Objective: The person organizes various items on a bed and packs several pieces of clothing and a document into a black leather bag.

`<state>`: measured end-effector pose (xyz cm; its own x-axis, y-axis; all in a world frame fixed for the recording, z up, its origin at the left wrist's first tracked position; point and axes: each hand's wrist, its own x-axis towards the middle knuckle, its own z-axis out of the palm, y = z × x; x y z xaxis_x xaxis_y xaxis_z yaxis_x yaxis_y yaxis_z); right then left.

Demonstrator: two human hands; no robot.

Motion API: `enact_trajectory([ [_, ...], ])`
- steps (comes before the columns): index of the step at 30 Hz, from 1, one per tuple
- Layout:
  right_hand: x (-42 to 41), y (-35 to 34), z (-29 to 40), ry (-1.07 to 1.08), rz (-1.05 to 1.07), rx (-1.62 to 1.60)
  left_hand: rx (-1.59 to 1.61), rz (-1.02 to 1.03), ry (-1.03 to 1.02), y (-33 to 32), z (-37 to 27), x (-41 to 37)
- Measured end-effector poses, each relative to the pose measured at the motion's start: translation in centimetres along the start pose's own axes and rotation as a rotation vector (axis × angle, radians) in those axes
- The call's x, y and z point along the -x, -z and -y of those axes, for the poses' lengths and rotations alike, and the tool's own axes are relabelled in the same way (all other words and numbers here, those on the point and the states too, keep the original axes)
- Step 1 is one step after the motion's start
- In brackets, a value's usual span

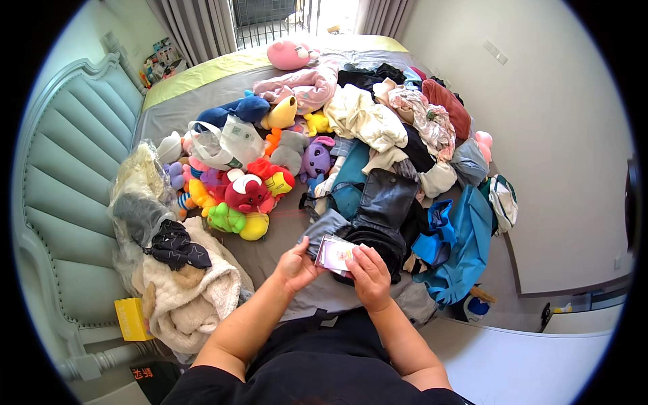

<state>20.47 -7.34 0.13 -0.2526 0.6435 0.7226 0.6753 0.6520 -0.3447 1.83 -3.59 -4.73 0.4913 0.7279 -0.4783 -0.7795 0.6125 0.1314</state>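
Between my two hands is a small stack of picture cards [335, 254], held above the near edge of the bed. My left hand [297, 267] grips the stack's left side, thumb raised. From the right, my right hand [371, 275] lays its fingers over the top card, which shows a small figure. Just beyond the cards lies a black leather backpack [386, 202] with its flap thrown back. A grey cloth [326, 228] rests at the bag's left side, partly behind my left hand.
Plush toys [246, 192] and a white plastic bag [228, 144] lie left of centre. Clothes [367, 119] are heaped at the back right, blue bags [463, 243] at the right edge. A cream fleece [190, 293] and yellow box [132, 319] sit by the padded headboard [71, 192].
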Motion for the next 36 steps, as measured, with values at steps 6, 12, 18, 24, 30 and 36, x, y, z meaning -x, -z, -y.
enact_trajectory([
  [6,2.1,0.0,0.4,0.027,-0.056,0.132,-0.013,0.142,0.081,-1.6,1.4,1.0],
  [12,2.6,0.2,0.2,0.059,0.056,0.166,-0.231,0.171,0.049,-2.2,1.9,1.6],
  [18,2.1,0.4,1.2,-0.072,0.184,0.156,-0.256,0.088,0.006,-2.7,2.3,2.1],
  [24,3.1,-0.7,2.0,-0.182,0.210,0.094,-0.130,0.026,0.015,-1.9,2.9,1.4],
  [30,3.6,-0.3,1.9,-0.127,0.234,0.058,-0.099,-0.030,0.049,-1.1,3.0,1.3],
  [36,3.4,-0.1,0.6,-0.351,0.173,-0.317,-0.208,-0.089,0.016,-0.4,2.8,1.3],
])
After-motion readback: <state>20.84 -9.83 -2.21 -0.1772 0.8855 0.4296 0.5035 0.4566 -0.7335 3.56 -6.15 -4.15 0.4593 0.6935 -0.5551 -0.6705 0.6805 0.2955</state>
